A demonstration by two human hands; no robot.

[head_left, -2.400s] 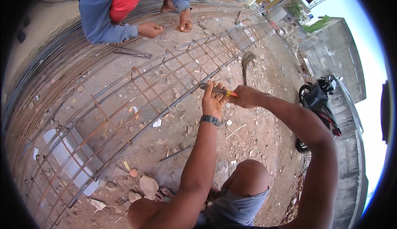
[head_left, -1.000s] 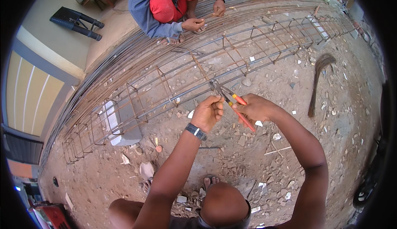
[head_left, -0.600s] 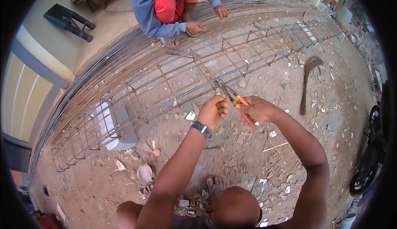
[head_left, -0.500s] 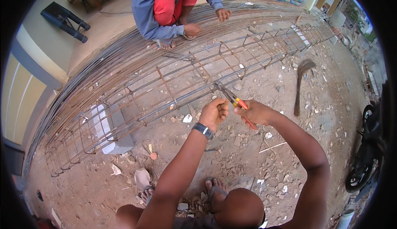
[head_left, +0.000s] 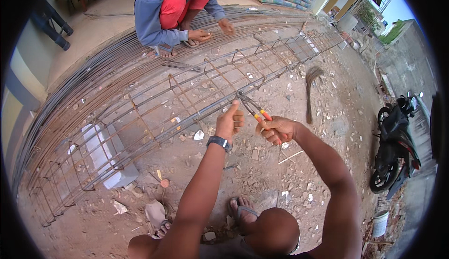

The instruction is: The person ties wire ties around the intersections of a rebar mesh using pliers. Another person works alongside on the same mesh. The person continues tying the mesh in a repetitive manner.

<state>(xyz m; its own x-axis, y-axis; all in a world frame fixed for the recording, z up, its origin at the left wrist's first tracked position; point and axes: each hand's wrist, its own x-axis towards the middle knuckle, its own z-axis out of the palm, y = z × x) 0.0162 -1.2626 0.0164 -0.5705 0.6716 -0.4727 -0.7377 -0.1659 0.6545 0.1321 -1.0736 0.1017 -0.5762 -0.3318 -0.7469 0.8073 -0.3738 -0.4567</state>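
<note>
A long rebar cage [head_left: 206,111] of lengthwise rods and square stirrups stretches across the ground in front of me. My right hand [head_left: 279,130] is wrapped round the red and yellow handles of a pair of pincers [head_left: 251,106]. Their jaws meet the cage's near rod at a stirrup, and the handles are somewhat spread. Close to the jaws, my left hand [head_left: 229,122] has its thumb raised toward the rod and its other fingers curled. Whatever those fingers may hold is too small to make out.
Beyond the cage a person [head_left: 161,18] squats by a bundle of loose rebars [head_left: 89,67]. A pale block [head_left: 100,158] lies under the cage's left part. A twig broom [head_left: 309,97] and rubble lie rightward, with a motorcycle [head_left: 397,151] and a bucket [head_left: 380,224] farther right.
The view has swung right, showing more of the motorcycle. The pincers' handles have spread a little, and my left thumb now points up toward the rod. The other person's hands have shifted.
</note>
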